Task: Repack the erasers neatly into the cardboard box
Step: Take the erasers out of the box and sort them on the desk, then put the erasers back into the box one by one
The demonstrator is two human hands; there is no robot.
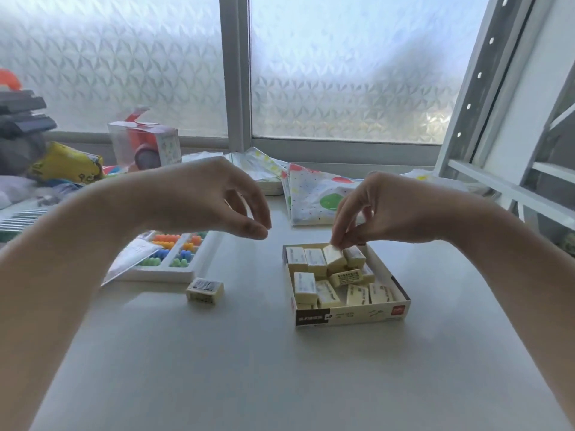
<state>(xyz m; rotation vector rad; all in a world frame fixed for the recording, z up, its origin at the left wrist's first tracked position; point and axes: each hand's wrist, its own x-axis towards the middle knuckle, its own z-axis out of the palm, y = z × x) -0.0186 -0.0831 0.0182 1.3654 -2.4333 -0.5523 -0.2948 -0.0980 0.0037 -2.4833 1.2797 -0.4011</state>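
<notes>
At centre right, the right hand (pixel 382 209) arches downward, its fingertips pinching a tilted eraser (pixel 334 257) at the far edge of the box (pixel 351 315). The left hand (pixel 205 197) hovers mid-frame, fingers loosely curled, empty. A loose eraser (pixel 204 290) lies left of the box.

Two hands are in view, the left hand (pixel 214 197) and the right hand (pixel 373 209). One cardboard box (pixel 351 317) sits on the one desk (pixel 249 368). Inside the box about eleven erasers (pixel 305 286) can be made out, though some overlap, so that count is unsure. One of these, the tilted eraser (pixel 334 258), is pinched in the right hand's fingers (pixel 339 234). One lone eraser (pixel 204 290) lies outside the box. One bead tray (pixel 174 269) holds two compartments.
</notes>
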